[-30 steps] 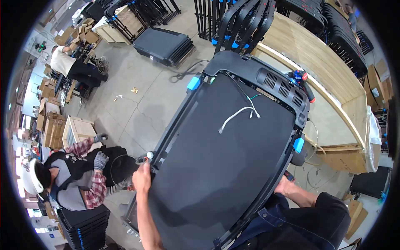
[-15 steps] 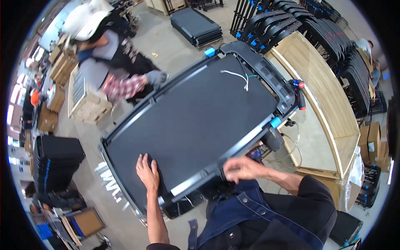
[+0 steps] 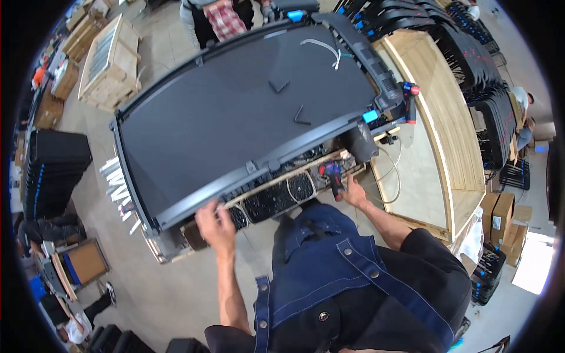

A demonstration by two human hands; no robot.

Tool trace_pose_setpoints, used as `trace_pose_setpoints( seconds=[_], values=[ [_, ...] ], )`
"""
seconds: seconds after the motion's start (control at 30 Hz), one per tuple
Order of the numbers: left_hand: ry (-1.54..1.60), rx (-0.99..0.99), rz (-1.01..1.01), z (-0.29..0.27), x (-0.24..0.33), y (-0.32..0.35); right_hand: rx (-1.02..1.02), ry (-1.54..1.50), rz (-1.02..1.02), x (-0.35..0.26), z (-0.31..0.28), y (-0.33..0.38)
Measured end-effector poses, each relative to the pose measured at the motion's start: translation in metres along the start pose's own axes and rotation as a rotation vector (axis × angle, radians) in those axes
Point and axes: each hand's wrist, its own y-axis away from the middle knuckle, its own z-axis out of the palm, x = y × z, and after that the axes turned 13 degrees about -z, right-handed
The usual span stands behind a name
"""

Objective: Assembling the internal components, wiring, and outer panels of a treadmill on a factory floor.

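Observation:
A large dark flat panel (image 3: 235,117) with a black rim lies tilted over a metal frame with round grilles (image 3: 282,197). My left hand (image 3: 215,222) grips the panel's near edge from below, close to its left corner. My right hand (image 3: 355,189) is closed on a red and black power tool (image 3: 332,176) that rests on the frame under the panel's near right corner. Blue clips (image 3: 369,116) sit at the panel's corners. A white cable (image 3: 322,48) and two small black angle pieces (image 3: 301,116) lie on top of the panel.
Another person in a plaid shirt (image 3: 220,17) stands at the panel's far end. A long wooden bench (image 3: 438,112) runs along the right, with a second red tool (image 3: 409,97) by it. Black panel stacks (image 3: 53,170), a wooden crate (image 3: 109,59) and cardboard boxes (image 3: 503,215) surround the floor.
My left hand went from lying flat on the panel to gripping its near edge. My right hand left the edge for the red tool. The frame beneath now shows.

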Motion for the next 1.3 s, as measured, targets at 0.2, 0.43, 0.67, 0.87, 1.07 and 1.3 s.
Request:
trace_pose_setpoints(
  seconds=[0.2,0.43,0.67,0.87,1.07,1.3],
  values=[
    [0.177,-0.682,-0.219,0.153,0.029,0.093,0.019,-0.372,0.278,0.048,0.063,-0.064],
    [-0.535,-0.678,-0.059,0.303,0.007,0.132,-0.245,-0.218,0.186,0.006,0.016,-0.076],
    [-0.602,-0.855,-0.128,0.326,-0.017,0.132,-0.687,-1.095,0.007,0.047,-0.151,-0.025],
    [-0.175,-0.660,-0.357,0.303,-0.009,0.130,-0.838,-0.536,-0.300,0.002,-0.206,-0.035],
    [0.579,-0.432,-1.089,0.299,-0.007,0.139,-0.698,-0.450,-0.505,-0.004,-0.184,-0.037],
    [1.377,-0.395,-1.322,0.244,0.062,0.136,-0.590,-0.697,-0.480,-0.029,-0.231,-0.030]
  ],
)
